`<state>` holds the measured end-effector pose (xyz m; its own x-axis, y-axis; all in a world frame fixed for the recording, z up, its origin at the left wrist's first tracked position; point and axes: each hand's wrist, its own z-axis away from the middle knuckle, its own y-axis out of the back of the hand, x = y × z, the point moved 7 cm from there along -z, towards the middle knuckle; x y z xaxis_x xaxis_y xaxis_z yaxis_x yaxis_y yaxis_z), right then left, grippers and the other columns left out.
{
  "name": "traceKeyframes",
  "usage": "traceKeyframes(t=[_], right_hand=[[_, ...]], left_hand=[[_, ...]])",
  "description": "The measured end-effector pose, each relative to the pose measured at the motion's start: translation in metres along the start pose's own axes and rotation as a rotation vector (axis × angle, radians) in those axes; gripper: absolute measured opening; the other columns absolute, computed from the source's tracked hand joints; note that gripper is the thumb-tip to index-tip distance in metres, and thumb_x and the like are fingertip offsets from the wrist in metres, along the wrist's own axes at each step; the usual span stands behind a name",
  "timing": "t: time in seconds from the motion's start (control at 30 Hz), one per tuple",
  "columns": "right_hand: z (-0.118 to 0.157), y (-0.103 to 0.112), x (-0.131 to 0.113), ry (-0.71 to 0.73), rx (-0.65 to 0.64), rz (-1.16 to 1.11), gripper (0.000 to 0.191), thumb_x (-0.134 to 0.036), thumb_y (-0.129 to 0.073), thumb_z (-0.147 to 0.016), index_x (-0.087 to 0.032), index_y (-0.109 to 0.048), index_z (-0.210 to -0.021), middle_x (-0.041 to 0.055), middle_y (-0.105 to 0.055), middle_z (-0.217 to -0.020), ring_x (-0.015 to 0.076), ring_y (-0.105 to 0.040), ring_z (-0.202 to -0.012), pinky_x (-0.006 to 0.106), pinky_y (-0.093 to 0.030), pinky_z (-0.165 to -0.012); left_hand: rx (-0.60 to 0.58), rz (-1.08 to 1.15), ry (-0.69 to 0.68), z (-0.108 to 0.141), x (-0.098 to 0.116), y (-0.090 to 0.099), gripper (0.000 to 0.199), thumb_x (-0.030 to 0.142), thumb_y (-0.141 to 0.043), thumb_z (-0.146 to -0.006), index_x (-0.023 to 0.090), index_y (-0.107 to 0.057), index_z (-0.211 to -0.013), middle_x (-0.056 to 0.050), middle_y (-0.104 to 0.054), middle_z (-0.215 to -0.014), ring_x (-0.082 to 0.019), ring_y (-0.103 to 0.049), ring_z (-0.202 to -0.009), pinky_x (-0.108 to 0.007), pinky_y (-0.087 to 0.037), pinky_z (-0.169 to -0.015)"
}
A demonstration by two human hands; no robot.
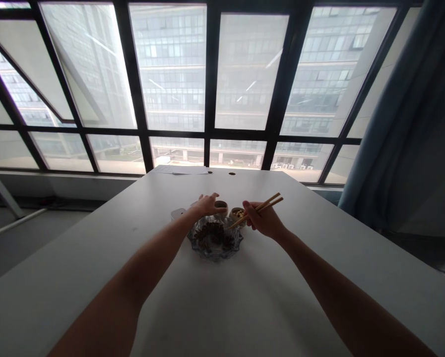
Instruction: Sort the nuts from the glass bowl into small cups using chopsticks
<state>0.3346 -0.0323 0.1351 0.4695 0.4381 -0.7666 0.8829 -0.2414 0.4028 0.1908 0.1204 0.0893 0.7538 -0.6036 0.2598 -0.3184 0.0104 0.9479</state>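
Note:
My right hand [264, 219] grips a pair of wooden chopsticks [266, 204], their tips slanting down left over the rim of a clear glass bowl [217, 256]. Dark brown pieces [212, 233] lie in this scalloped bowl; their kind is too dark to make out. Just behind the chopsticks, a small round cup [237, 213] holds pale, nut-like pieces. My left hand [206, 204] reaches over the bowl's far left side, thumb and fingers apart, beside a second small cup [222, 204]. The thumb overlaps that cup's front; whether it touches is unclear.
A white object [177, 213] sits left of the bowl, partly behind my left forearm. Flat white sheets [181, 170] lie at the far end of the white table [215, 307], near two dark round spots. Windows stand beyond, and a blue curtain [386, 109] hangs at right.

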Motion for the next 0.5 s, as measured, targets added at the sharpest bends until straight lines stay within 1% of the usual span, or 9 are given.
traceKeyframes(t=[0.07, 0.1, 0.2, 0.27, 0.33, 0.37, 0.43, 0.5], right_hand=[[0.002, -0.006, 0.001, -0.004, -0.045, 0.036, 0.061, -0.072, -0.049, -0.087, -0.018, -0.062, -0.063, 0.0007, -0.057, -0.044, 0.0104, -0.049, -0.033, 0.020, -0.036, -0.032], [0.003, -0.009, 0.001, -0.005, -0.053, 0.054, 0.060, -0.072, -0.049, -0.087, -0.018, -0.063, -0.064, 0.0008, -0.058, -0.045, 0.0105, -0.049, -0.033, 0.020, -0.036, -0.032], [0.006, -0.015, 0.003, -0.012, -0.067, 0.083, 0.058, -0.071, -0.052, -0.086, -0.019, -0.062, -0.062, 0.0014, -0.058, -0.045, 0.0117, -0.051, -0.034, 0.021, -0.036, -0.032], [0.007, -0.018, 0.003, -0.003, -0.088, 0.090, 0.057, -0.070, -0.053, -0.086, -0.019, -0.061, -0.061, 0.0016, -0.059, -0.045, 0.0126, -0.053, -0.036, 0.021, -0.037, -0.033], [0.009, -0.021, 0.002, 0.013, -0.105, 0.105, 0.056, -0.069, -0.053, -0.086, -0.020, -0.060, -0.062, 0.0016, -0.060, -0.047, 0.0132, -0.055, -0.038, 0.021, -0.039, -0.035], [0.009, -0.022, 0.002, 0.022, -0.111, 0.116, 0.056, -0.069, -0.052, -0.087, -0.020, -0.060, -0.062, 0.0016, -0.060, -0.047, 0.0133, -0.055, -0.039, 0.021, -0.039, -0.035], [0.011, -0.024, 0.000, 0.038, -0.119, 0.135, 0.055, -0.068, -0.051, -0.088, -0.020, -0.060, -0.062, 0.0016, -0.061, -0.048, 0.0133, -0.055, -0.041, 0.021, -0.040, -0.037], [0.012, -0.026, -0.002, 0.047, -0.122, 0.140, 0.055, -0.068, -0.051, -0.088, -0.020, -0.058, -0.061, 0.0017, -0.061, -0.048, 0.0132, -0.055, -0.041, 0.022, -0.040, -0.037]], left_hand=[[0.028, 0.008, -0.035, 0.010, -0.004, 0.007, 0.071, 0.064, -0.061, -0.081, 0.021, -0.049, -0.136, -0.013, -0.064, -0.134, -0.030, -0.056, -0.128, -0.050, -0.023, -0.119], [0.069, 0.015, -0.055, 0.018, -0.007, 0.013, 0.067, 0.063, -0.058, -0.084, 0.020, -0.050, -0.136, -0.013, -0.061, -0.137, -0.030, -0.055, -0.129, -0.051, -0.021, -0.120], [0.262, 0.034, -0.094, 0.051, -0.022, 0.035, 0.057, 0.058, -0.050, -0.091, 0.018, -0.054, -0.132, -0.013, -0.063, -0.135, -0.030, -0.055, -0.128, -0.052, -0.023, -0.119], [0.376, 0.035, -0.089, 0.078, -0.038, 0.045, 0.053, 0.057, -0.051, -0.090, 0.019, -0.057, -0.127, -0.012, -0.065, -0.130, -0.030, -0.057, -0.125, -0.052, -0.029, -0.117], [0.453, 0.047, -0.065, 0.106, -0.057, 0.049, 0.050, 0.057, -0.052, -0.090, 0.020, -0.059, -0.123, -0.012, -0.066, -0.127, -0.030, -0.058, -0.122, -0.051, -0.037, -0.111], [0.477, 0.053, -0.056, 0.119, -0.066, 0.048, 0.049, 0.057, -0.050, -0.091, 0.020, -0.059, -0.123, -0.012, -0.066, -0.127, -0.030, -0.058, -0.122, -0.050, -0.039, -0.110], [0.514, 0.057, -0.035, 0.142, -0.082, 0.046, 0.050, 0.058, -0.049, -0.091, 0.021, -0.057, -0.124, -0.012, -0.064, -0.129, -0.030, -0.056, -0.125, -0.050, -0.040, -0.109], [0.537, 0.058, -0.007, 0.158, -0.094, 0.041, 0.055, 0.060, -0.051, -0.089, 0.021, -0.053, -0.128, -0.014, -0.060, -0.134, -0.032, -0.053, -0.129, -0.052, -0.041, -0.109]])
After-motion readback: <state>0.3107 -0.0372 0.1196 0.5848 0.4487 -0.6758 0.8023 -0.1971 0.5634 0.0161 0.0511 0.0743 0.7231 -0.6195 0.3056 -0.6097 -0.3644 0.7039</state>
